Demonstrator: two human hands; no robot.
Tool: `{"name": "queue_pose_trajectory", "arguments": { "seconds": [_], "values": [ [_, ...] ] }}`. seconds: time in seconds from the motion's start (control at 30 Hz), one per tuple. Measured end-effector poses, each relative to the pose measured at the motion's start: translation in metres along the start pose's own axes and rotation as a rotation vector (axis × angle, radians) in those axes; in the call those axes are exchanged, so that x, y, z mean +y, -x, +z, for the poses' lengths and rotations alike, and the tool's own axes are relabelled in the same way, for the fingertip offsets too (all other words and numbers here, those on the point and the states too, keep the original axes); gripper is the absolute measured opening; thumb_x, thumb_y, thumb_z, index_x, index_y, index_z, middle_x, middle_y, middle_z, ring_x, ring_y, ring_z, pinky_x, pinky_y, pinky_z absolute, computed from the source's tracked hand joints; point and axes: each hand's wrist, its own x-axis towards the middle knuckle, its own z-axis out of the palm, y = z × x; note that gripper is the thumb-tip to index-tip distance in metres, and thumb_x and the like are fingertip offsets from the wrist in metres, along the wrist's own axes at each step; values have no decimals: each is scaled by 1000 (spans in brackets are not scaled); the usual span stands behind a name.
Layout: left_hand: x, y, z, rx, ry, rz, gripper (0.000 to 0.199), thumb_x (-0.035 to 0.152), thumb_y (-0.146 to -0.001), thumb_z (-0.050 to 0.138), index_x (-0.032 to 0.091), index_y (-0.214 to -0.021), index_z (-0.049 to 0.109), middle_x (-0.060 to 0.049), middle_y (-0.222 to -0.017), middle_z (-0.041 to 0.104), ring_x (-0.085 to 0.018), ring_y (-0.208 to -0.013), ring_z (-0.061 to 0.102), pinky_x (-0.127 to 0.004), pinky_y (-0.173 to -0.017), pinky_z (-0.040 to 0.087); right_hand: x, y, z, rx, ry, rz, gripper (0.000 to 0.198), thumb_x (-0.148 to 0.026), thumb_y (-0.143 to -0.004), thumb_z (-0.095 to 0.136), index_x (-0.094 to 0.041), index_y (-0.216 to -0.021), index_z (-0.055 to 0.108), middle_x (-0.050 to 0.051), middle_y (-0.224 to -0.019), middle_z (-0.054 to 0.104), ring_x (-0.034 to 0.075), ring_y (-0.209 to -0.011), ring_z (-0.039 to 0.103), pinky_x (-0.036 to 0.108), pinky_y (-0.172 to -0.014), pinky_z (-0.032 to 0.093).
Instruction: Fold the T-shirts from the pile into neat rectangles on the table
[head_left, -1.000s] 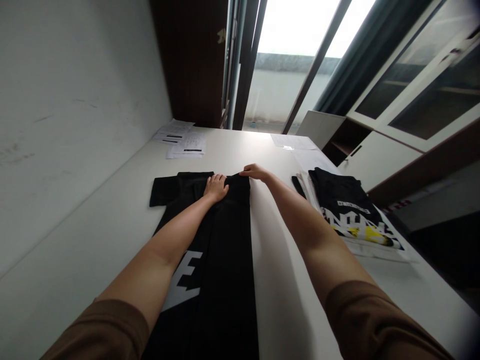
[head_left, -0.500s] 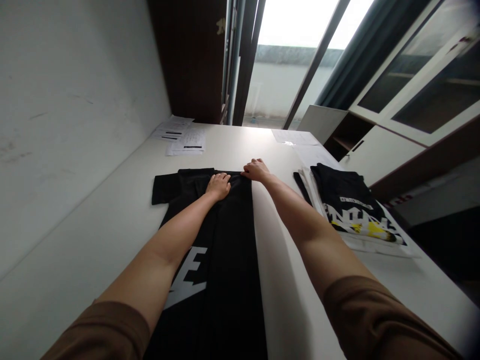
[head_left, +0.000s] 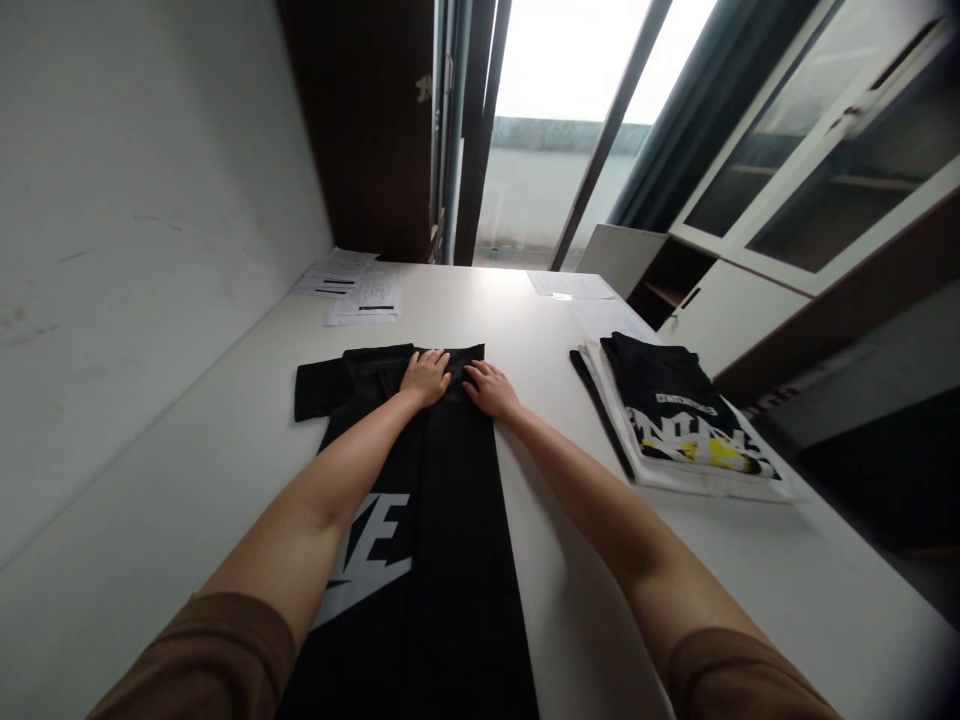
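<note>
A black T-shirt (head_left: 457,520) with a large grey print lies on the white table, its right side folded inward lengthwise. One sleeve sticks out at the far left. My left hand (head_left: 426,377) rests flat near the shirt's far end, fingers stretched out. Just to its right, my right hand (head_left: 491,388) lies on the folded edge by the far right corner, its fingers extended over the fabric. Neither hand grips anything that I can see. The near end of the shirt runs out of view at the bottom.
To the right lies a stack of folded shirts (head_left: 675,400), black and white, the top one with white and yellow print. Papers (head_left: 367,300) sit at the table's far left, with another sheet (head_left: 570,285) far right. A wall (head_left: 150,250) borders the left; a cabinet (head_left: 735,310) stands beyond.
My right hand has let go of the shirt's far right corner, moved nearer to me and flattened on the folded edge. The left hand stays on the fabric. The view has shifted slightly.
</note>
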Motion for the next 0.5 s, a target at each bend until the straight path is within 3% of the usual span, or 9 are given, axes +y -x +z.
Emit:
{"name": "queue_pose_trajectory", "arguments": {
  "seconds": [0.1, 0.2, 0.3, 0.5],
  "values": [
    [2, -2, 1, -104, 1, 130, 55, 43, -102, 40, 27, -154, 42, -6, -165, 34, -26, -154, 25, -52, -126, 16, -2, 3, 2, -59, 13, 31, 62, -54, -102, 41, -27, -158, 38, 6, -166, 30, 29, -153, 25, 46, -124, 22],
    [-3, -5, 3, -203, 1, 48, 61, 53, -102, 36, 29, -158, 36, -5, -169, 25, -29, -155, 20, -57, -124, 14, 0, 3, 2, -75, 13, 48, 69, -58, -102, 37, -26, -163, 28, 7, -169, 21, 29, -155, 21, 47, -125, 18],
    [-11, -7, 3, -222, -2, -1, 62, 57, -102, 34, 32, -159, 32, -3, -170, 20, -30, -157, 15, -59, -124, 11, 0, 6, 3, -101, 29, 49, 71, -62, -102, 34, -25, -163, 27, 8, -169, 20, 29, -156, 18, 50, -125, 15],
    [-26, -7, -7, -226, -16, 70, 61, 54, -103, 36, 33, -160, 31, -2, -170, 20, -26, -157, 16, -54, -125, 11, 3, 10, 7, -115, 42, 49, 73, -67, -101, 30, -28, -163, 27, 5, -169, 20, 29, -156, 16, 50, -126, 14]
  ]
}}
